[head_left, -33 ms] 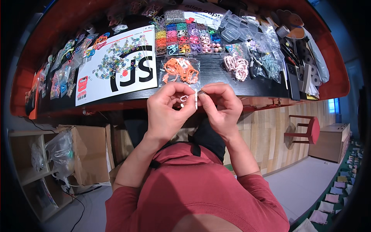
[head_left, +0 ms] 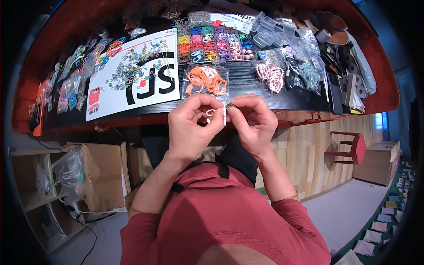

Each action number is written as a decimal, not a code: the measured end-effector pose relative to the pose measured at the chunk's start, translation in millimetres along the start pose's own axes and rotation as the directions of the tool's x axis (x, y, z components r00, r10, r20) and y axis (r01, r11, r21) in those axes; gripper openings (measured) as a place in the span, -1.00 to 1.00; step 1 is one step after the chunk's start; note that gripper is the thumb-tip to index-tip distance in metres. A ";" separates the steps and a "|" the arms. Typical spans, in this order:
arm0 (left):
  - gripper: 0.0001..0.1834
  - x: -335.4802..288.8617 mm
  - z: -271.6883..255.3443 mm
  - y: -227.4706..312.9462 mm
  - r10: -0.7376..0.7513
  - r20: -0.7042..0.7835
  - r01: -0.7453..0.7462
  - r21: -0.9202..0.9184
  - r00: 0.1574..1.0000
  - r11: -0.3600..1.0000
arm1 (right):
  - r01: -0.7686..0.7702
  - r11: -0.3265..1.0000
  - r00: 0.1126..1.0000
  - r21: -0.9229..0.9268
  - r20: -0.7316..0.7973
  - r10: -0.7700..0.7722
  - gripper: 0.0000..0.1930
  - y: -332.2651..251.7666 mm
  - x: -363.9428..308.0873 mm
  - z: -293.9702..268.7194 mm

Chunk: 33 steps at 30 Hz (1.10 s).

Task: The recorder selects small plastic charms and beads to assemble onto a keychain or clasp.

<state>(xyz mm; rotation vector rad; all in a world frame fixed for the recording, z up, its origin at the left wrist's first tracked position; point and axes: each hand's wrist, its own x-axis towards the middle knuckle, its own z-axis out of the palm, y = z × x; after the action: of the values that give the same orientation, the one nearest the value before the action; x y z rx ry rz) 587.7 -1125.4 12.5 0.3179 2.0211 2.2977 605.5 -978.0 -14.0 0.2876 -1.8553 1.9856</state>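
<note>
Left hand [head_left: 192,128] pinching a white piece [head_left: 224,116], right hand [head_left: 254,128] a small dark bit [head_left: 229,106] — held close together near the table [head_left: 291,100], likely for fine control.

We are seeing a craft workshop: a compartment box [head_left: 213,44] of coloured clips [head_left: 208,46] is lying beyond our grip, small rings [head_left: 126,76] are covering a white sheet [head_left: 114,102] leftward.

Just nearer me than the orange bundle [head_left: 206,79], my fingers [head_left: 201,101] cover part of a white strip [head_left: 224,115]; the dark bit [head_left: 230,106] beside it is too small to name. Left of the bundle, the rings [head_left: 126,73] are too tiny to count; beyond it, the upper edge cuts off packets [head_left: 155,6].
</note>
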 end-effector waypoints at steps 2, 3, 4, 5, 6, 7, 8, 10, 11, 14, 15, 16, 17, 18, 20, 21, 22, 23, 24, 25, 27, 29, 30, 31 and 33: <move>-0.88 -0.2 0.9 -2.0 0.030 -0.012 -0.030 0.006 0.999 1.000 | -0.070 0.994 0.998 0.084 0.004 0.070 -0.86 -4.4 0.8 0.5; -0.88 -0.3 1.4 -2.4 0.056 -0.015 -0.055 0.009 0.998 0.998 | -0.092 0.992 0.996 0.084 0.009 0.092 -0.86 -6.0 1.3 0.2; -0.88 -0.3 1.6 -3.0 0.081 -0.019 -0.081 0.011 0.997 0.997 | -0.114 0.990 0.993 0.084 0.013 0.113 -0.86 -6.8 1.4 0.0; -0.88 -0.2 1.7 -3.9 0.081 -0.018 -0.081 0.011 0.997 0.997 | -0.114 0.990 0.993 0.084 0.013 0.114 -0.86 -6.7 1.6 -0.2; -0.87 0.3 1.3 -5.3 0.103 -0.012 -0.103 -0.004 0.995 0.995 | -0.127 0.987 0.992 0.095 0.013 0.127 -0.86 -6.0 1.9 -0.1; -0.87 0.8 0.8 -6.8 0.125 -0.007 -0.126 -0.018 0.992 0.992 | -0.140 0.984 0.990 0.107 0.013 0.140 -0.86 -5.5 2.3 0.2; -0.87 1.2 -0.2 -8.5 0.125 -0.006 -0.125 -0.018 0.992 0.992 | -0.140 0.984 0.990 0.107 0.012 0.140 -0.86 -5.0 2.6 1.0; -0.86 1.9 -1.7 -10.8 0.204 -0.006 -0.204 0.005 0.979 0.979 | -0.125 0.983 0.992 0.134 0.013 0.124 -0.86 -5.5 3.4 3.0; -0.86 2.0 -1.9 -11.1 0.204 -0.004 -0.204 0.004 0.979 0.979 | -0.124 0.983 0.992 0.133 0.012 0.124 -0.86 -6.2 3.9 3.8; -0.84 0.9 -1.4 -9.4 0.205 -0.030 -0.205 0.008 0.978 0.979 | -0.114 0.985 0.993 0.133 0.023 0.112 -0.86 -9.9 5.7 5.4; -0.83 0.3 -0.1 -6.3 0.212 -0.051 -0.212 -0.003 0.976 0.977 | -0.121 0.985 0.993 0.120 0.025 0.119 -0.86 -11.2 5.9 5.5; -0.82 -0.4 1.0 -3.8 0.219 -0.071 -0.220 -0.014 0.973 0.975 | -0.128 0.986 0.992 0.107 0.026 0.126 -0.85 -12.0 5.9 5.6; -0.82 -1.0 1.8 -2.4 0.219 -0.069 -0.220 -0.015 0.973 0.975 | -0.127 0.986 0.992 0.106 0.024 0.125 -0.85 -12.2 5.9 5.6; -0.81 -1.4 2.2 -1.0 0.234 -0.075 -0.237 -0.030 0.969 0.971 | -0.126 0.986 0.992 0.114 0.024 0.124 -0.85 -12.4 5.9 6.1; -0.80 -2.2 3.0 -0.9 0.249 -0.076 -0.253 -0.048 0.965 0.966 | -0.122 0.985 0.993 0.120 0.019 0.120 -0.85 -13.4 6.3 7.1; -0.80 -3.1 3.0 -2.0 0.250 -0.094 -0.255 -0.046 0.964 0.966 | -0.122 0.985 0.993 0.123 0.018 0.120 -0.85 -14.6 6.5 7.9; -0.80 -3.7 3.1 -3.0 0.250 -0.111 -0.257 -0.044 0.962 0.966 | -0.121 0.985 0.993 0.126 0.016 0.120 -0.85 -15.6 6.6 8.4; -0.80 -4.1 4.1 -3.8 0.250 -0.108 -0.256 -0.046 0.962 0.965 | -0.120 0.985 0.993 0.124 0.013 0.120 -0.85 -16.2 6.8 8.4; -0.79 -4.2 5.4 -4.7 0.252 -0.126 -0.259 -0.048 0.960 0.965 | -0.118 0.985 0.993 0.129 0.021 0.116 -0.86 -16.2 7.7 8.4; -0.78 -4.3 5.9 -5.7 0.253 -0.143 -0.262 -0.050 0.957 0.964 | -0.115 0.984 0.993 0.133 0.030 0.112 -0.86 -16.2 8.3 8.5; -0.78 -4.5 5.9 -7.5 0.281 -0.139 -0.288 -0.028 0.950 0.957 | -0.120 0.985 0.993 0.120 0.028 0.118 -0.87 -17.7 8.9 8.1; -0.78 -3.8 6.5 -9.0 0.309 -0.131 -0.312 -0.009 0.942 0.950 | -0.125 0.987 0.992 0.105 0.023 0.123 -0.87 -18.7 9.2 6.5; -0.77 -3.6 6.1 -9.9 0.338 -0.129 -0.339 0.017 0.932 0.941 | -0.158 0.980 0.987 0.120 0.031 0.155 -0.88 -17.6 9.3 6.0; -0.77 -3.5 5.8 -10.4 0.367 -0.127 -0.365 0.043 0.922 0.930 | -0.190 0.973 0.982 0.134 0.040 0.187 -0.89 -17.0 9.4 5.6; -0.78 -3.1 5.7 -10.6 0.380 -0.130 -0.377 0.046 0.916 0.925 | -0.211 0.965 0.978 0.154 0.038 0.207 -0.89 -18.4 10.3 6.6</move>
<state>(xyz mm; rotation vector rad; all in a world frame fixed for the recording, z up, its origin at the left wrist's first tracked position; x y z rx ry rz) 591.0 -1119.1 2.4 0.6212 2.2157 2.5831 603.4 -982.4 7.5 0.1640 -1.8088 2.2853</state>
